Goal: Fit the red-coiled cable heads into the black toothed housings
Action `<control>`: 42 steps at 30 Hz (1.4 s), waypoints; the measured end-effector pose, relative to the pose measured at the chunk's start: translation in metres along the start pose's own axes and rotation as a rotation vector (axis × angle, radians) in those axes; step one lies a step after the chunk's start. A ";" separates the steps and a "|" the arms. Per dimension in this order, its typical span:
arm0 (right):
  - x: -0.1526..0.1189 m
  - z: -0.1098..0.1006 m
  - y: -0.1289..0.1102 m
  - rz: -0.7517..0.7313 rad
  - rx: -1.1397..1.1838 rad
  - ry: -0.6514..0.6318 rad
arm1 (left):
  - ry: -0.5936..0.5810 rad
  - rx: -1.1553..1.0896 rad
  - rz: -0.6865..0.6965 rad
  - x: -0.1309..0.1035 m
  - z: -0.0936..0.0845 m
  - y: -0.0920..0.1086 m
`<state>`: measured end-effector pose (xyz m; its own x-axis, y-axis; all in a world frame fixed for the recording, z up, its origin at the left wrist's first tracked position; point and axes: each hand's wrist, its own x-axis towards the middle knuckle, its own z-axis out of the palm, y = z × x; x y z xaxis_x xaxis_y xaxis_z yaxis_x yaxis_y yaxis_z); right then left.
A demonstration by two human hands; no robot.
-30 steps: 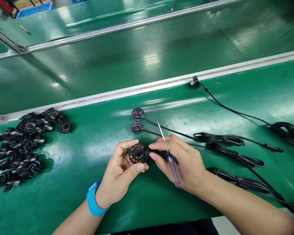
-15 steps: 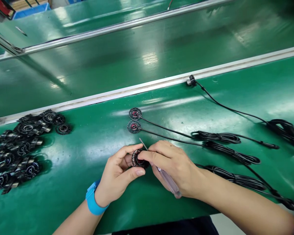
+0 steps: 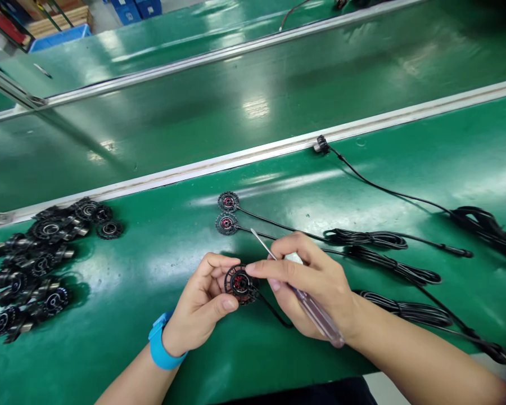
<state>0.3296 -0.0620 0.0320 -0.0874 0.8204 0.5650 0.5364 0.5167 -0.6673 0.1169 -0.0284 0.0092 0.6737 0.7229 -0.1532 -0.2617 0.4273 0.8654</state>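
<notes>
Between the thumb and fingers of my left hand (image 3: pixel 200 304) is a round black toothed part (image 3: pixel 239 281) with a red centre, its face turned up and a black cable leaving its lower right. My right hand (image 3: pixel 310 287) grips a screwdriver (image 3: pixel 318 315) with a clear purplish handle; its thin metal shaft points up and left, away from the part. The right index fingertip rests at the part's upper right edge. Two similar round parts, one upper (image 3: pixel 228 201) and one lower (image 3: pixel 226 223), lie flat just beyond my hands, each with a black cable.
Bundled black cables (image 3: pixel 398 273) lie to the right on the green table (image 3: pixel 143 315). A heap of black and metal parts (image 3: pixel 42 253) sits at the left. One cabled metal-ended connector (image 3: pixel 321 144) rests by the white rail (image 3: pixel 185 176). A blue bin (image 3: pixel 61 38) stands far back.
The held round part has tilted, so its red face now shows more fully. My right hand has drawn back to the right with the screwdriver, uncovering the part and its cable.
</notes>
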 end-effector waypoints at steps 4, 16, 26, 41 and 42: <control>-0.006 0.002 0.004 -0.073 -0.106 0.014 | -0.002 0.019 -0.003 -0.001 -0.002 0.000; -0.002 0.002 0.003 -0.194 -0.291 -0.130 | 0.055 0.115 -0.047 -0.002 -0.003 -0.001; -0.003 0.000 0.008 -0.057 -0.045 -0.113 | 0.037 0.101 -0.077 -0.001 -0.007 -0.011; 0.007 -0.010 0.012 -0.114 -0.068 -0.359 | -0.014 0.133 -0.159 -0.004 -0.011 -0.017; 0.008 -0.011 0.013 -0.154 -0.093 -0.374 | -0.014 0.143 -0.163 -0.003 -0.011 -0.017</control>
<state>0.3445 -0.0517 0.0332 -0.4627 0.7763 0.4280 0.5652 0.6303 -0.5322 0.1115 -0.0320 -0.0097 0.7088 0.6425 -0.2912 -0.0486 0.4562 0.8885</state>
